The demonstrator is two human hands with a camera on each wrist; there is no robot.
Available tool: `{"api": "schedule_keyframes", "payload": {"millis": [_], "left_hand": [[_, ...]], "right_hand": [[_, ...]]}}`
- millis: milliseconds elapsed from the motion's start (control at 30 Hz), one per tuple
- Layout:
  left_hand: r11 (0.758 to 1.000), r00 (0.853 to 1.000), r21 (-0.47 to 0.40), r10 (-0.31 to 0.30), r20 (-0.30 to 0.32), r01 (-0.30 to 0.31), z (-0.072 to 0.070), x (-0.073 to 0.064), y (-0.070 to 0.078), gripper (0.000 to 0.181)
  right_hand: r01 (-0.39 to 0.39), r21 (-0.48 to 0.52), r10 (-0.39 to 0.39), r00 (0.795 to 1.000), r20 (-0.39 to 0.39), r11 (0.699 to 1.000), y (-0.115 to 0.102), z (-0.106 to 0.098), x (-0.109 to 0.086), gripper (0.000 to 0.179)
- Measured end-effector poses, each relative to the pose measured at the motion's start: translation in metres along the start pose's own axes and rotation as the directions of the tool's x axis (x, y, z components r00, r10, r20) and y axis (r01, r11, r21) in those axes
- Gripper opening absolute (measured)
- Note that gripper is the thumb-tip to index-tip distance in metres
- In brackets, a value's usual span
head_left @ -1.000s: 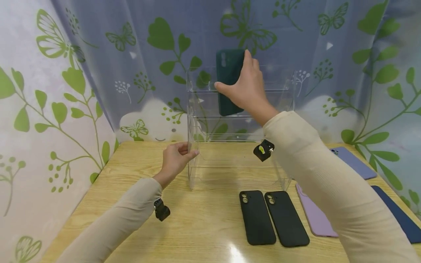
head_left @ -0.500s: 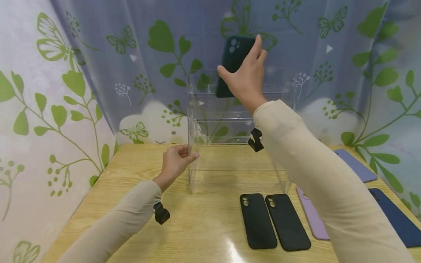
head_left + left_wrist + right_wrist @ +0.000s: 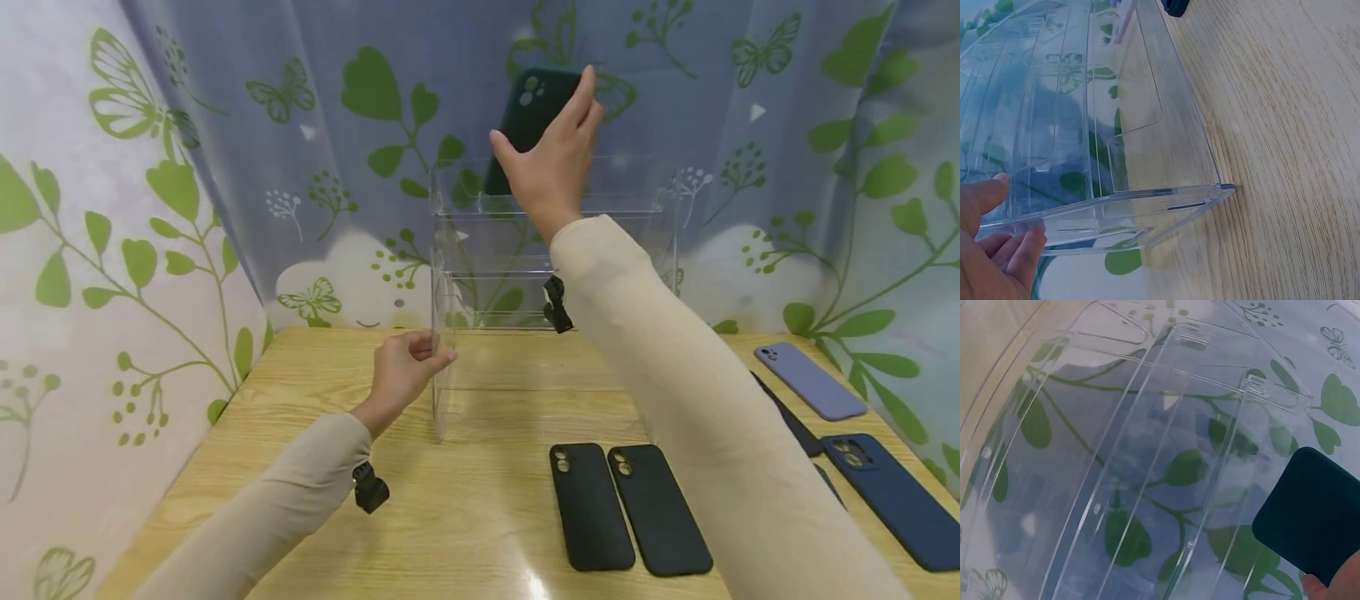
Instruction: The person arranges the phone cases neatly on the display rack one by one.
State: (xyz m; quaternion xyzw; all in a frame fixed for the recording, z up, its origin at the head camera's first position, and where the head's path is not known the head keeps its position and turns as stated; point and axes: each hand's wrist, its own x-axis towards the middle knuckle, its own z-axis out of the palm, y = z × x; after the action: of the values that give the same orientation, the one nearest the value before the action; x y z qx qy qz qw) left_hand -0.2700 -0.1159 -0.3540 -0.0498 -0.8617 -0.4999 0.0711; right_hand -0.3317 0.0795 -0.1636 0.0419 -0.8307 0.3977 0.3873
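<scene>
My right hand point(image 3: 553, 162) grips a dark green phone case point(image 3: 528, 117) by its sides, thumb on one edge and fingers on the other. The case is tilted, its camera holes toward the top, and overlaps the top tier of a clear acrylic display rack point(image 3: 510, 273). In the right wrist view the lower end of the green case point(image 3: 1310, 512) shows beside the rack's upper tiers. Lower down, my left hand point(image 3: 401, 371) pinches the rack's left side panel; the left wrist view has thumb and fingers on either side of that panel's edge point(image 3: 1129, 197).
Two black phone cases point(image 3: 592, 508) lie side by side in front of the rack. To the right are a navy case point(image 3: 892, 500), a lavender case point(image 3: 810, 379) and a dark case point(image 3: 787, 417) partly hidden by my sleeve. A leaf-patterned curtain point(image 3: 337, 167) hangs behind.
My right hand has raised the green phone case from in front of the rack's upper tiers to around its top edge, tilting it. My left hand keeps its place on the side panel.
</scene>
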Motion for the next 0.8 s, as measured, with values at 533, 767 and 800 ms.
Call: {"api": "schedule_keyframes", "payload": {"millis": [533,767,800], "left_hand": [[1.000,1.000,0.000,-0.005,-0.008,0.005,0.002,0.002,-0.002,0.048],[1.000,1.000,-0.014,-0.011,-0.010,0.011,0.002,0.001,-0.002,0.048],[1.000,1.000,-0.012,-0.009,-0.009,0.009,0.002,0.001,-0.002,0.048]], "right_hand": [[-0.045,0.081,0.049,0.998,-0.038,0.996,0.010,0.015,-0.002,0.102],[-0.066,0.078,0.068,0.997,-0.030,0.995,0.011,0.017,-0.001,0.100],[-0.072,0.077,0.074,0.997,-0.028,0.994,0.012,0.018,-0.001,0.100]]}}
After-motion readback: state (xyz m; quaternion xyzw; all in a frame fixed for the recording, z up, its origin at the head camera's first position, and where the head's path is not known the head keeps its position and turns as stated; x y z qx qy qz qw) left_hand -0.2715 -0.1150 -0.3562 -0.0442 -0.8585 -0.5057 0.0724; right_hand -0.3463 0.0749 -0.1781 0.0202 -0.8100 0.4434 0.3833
